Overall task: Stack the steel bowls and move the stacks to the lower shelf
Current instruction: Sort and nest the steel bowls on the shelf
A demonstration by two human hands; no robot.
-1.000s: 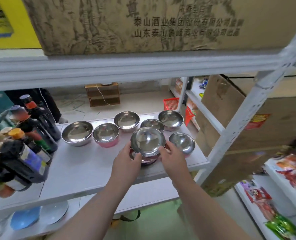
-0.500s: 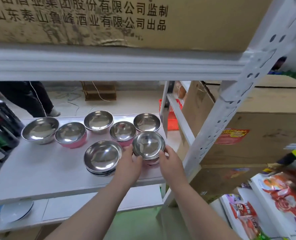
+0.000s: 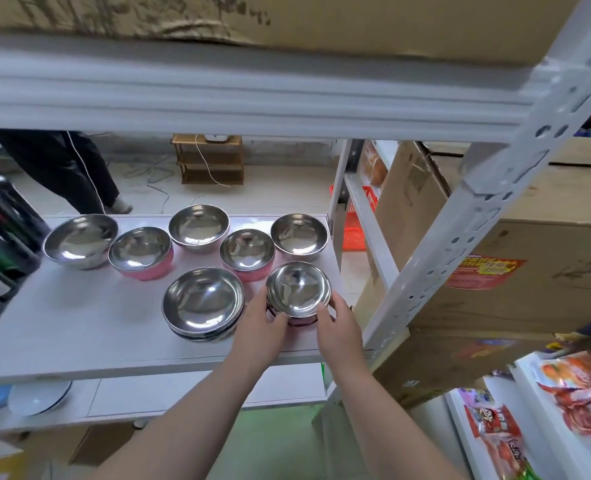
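**Bowl stack at the shelf's front right corner, cupped from both sides**

Steel bowls sit scattered over the middle shelf [image 3: 79, 327]; the small stack [image 3: 299, 292] in hand stands at its front right corner, close to the edge and just beside the white upright post [image 3: 460, 244]. The left hand [image 3: 262, 332] wraps the stack's left flank and the right hand [image 3: 339, 329] its right flank, each grip curled and pressed against the bowl walls, thumbs near the top rim. A reddish lower bowl shows under the shiny top one.

The lower shelf [image 3: 169, 393] lies straight beneath and slightly toward the person, so the coming move looks like a pull out over the front edge, then down and back in. Both hands are equally near; neither has to reach across. The post crowds the right hand, so clearance there is the tight spot.

A wider stack [image 3: 204, 303] stands just left, near the left hand's knuckles but apart. Five single bowls wait behind: large [image 3: 81, 240], pink-sided [image 3: 141, 252], back middle [image 3: 198, 227], small pink [image 3: 247, 252], back right [image 3: 299, 237]. Much stacking remains, by my reading.
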